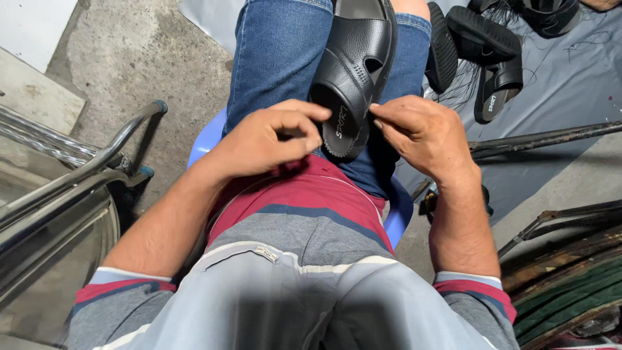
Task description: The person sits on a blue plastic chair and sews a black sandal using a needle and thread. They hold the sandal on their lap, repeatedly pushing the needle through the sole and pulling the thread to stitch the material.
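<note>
Landmark for this record: the black sandal (355,71) lying along the person's lap on the blue jeans (278,58), heel end towards the body, toe end pointing away.

Left hand (269,139): placed at the heel end of the sandal, on its left side. Fingers curled inward, thumb and forefinger tips drawn together at the sandal's rim. Whether they pinch the rim itself or something small against it cannot be told.

Right hand (424,133): placed at the heel end of the sandal, on its right side. Thumb and forefinger pressed together against the sandal's edge; remaining fingers folded. The pinch appears closed on the edge, contact partly hidden.

Surroundings: beyond the sandal to its right, a pile of further black sandals (486,52) lies on a grey sheet (570,84), well apart from the hands. Under the person, below the sandal, the rim of a blue plastic stool (398,217) shows. Left of the sandal, across bare concrete floor (129,58), stands a metal tube frame (78,172). Right of the sandal and nearer the body, dark metal rods (551,136) cross the sheet
</note>
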